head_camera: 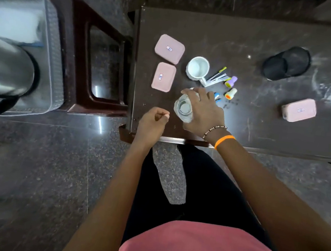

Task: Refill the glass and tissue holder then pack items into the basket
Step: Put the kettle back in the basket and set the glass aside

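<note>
Because the drinking glass point(183, 109) is clear, hard and smooth, it will likely be brittle and slippery, and heavier once filled, so a wrap round its side wall seems the safest hold, kept upright. It stands on the dark table point(243, 122) near the front edge, toward the front-left corner. The right hand point(203, 113) curls round its wall from the right, fingers over the far rim. The left hand point(153, 122) hovers just left of the glass, loosely fisted, holding nothing I can see. A grey basket point(51, 54) sits on a stool well left of the table.
</note>
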